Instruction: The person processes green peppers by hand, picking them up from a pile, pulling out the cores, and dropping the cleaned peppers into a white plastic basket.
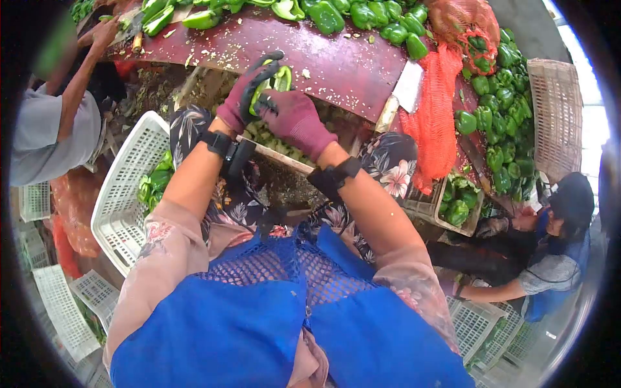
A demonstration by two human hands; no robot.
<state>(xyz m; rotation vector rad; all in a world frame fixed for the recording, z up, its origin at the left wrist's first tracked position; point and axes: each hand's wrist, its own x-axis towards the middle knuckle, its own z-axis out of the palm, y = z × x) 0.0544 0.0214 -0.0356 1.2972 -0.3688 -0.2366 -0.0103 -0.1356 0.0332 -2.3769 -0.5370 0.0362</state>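
My left hand (244,97), in a purple glove with dark fingers, is closed around a cut green bell pepper (282,79) and holds it up over the near edge of the table. My right hand (294,119), gloved the same way, has its fingers curled against the pepper's near side; its fingertips are partly hidden. Below both hands is a crate (278,155) with pale green pepper scraps in it. A cleaver (409,87) with a wooden handle lies on the red table (352,64) to the right of my hands.
Whole peppers (501,123) are heaped at the right beside an orange mesh sack (430,116). Cut pepper halves (202,19) lie along the far side. A white basket (129,194) stands at my left. Co-workers sit left (55,132) and right (556,271).
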